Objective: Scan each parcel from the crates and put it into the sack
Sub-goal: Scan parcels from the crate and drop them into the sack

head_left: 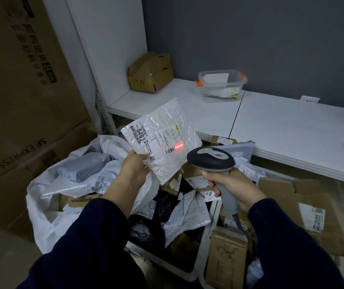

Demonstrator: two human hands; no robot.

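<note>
My left hand pinches the lower left edge of a flat white bubble-mailer parcel, held up with its label facing me. A red scan line glows on the label beside the barcode. My right hand grips the grey handle of a barcode scanner, its dark head aimed at the parcel from just to the right. Below left, the white sack lies open with a grey parcel inside. Two white crates under my arms hold several cardboard, black and white parcels.
A white shelf runs across behind the crates, carrying a small cardboard box and a clear plastic tub with orange clips. Tall cardboard cartons stand on the left. A flattened cardboard box sits at the right.
</note>
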